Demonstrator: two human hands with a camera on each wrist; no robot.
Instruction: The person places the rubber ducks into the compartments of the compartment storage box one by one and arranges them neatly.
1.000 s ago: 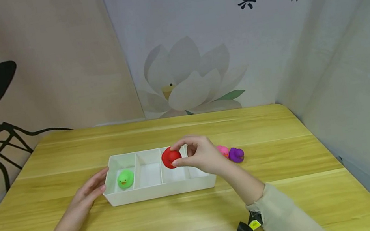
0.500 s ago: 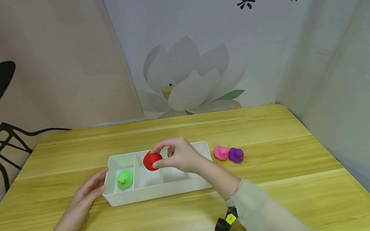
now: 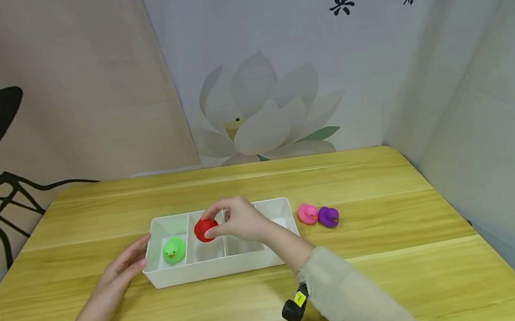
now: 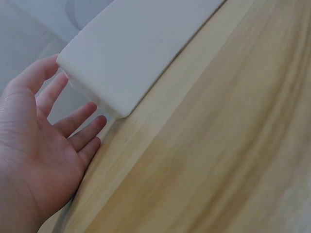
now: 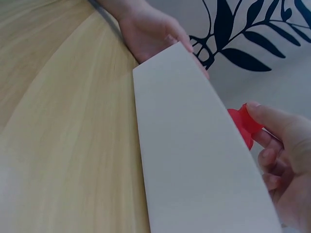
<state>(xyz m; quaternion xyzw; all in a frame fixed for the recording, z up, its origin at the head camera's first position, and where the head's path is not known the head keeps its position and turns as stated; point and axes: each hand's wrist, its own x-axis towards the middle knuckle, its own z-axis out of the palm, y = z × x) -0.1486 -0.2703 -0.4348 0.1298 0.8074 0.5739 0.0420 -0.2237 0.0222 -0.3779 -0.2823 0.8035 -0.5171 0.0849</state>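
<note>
My right hand (image 3: 238,220) pinches a red rubber duck (image 3: 205,230) between thumb and fingers, over the second compartment from the left of a white divided tray (image 3: 218,268). In the right wrist view the red duck (image 5: 244,125) shows partly above the tray's rim. At the tray's left end, my left hand (image 3: 126,269) rests with fingers extended against the end wall. The left wrist view shows this hand (image 4: 53,131) with its fingers spread and the fingertips at the tray's corner. A green rubber duck (image 3: 174,249) sits in the leftmost compartment.
A pink rubber duck (image 3: 307,213) and a purple rubber duck (image 3: 328,217) stand side by side on the wooden table (image 3: 405,282), just right of the tray. A printed curtain (image 3: 264,70) hangs behind the table's far edge.
My right hand has carried the red duck leftward, from the third compartment to the second, and slightly lower. The pink duck has come into full view. My left hand stays put.
</note>
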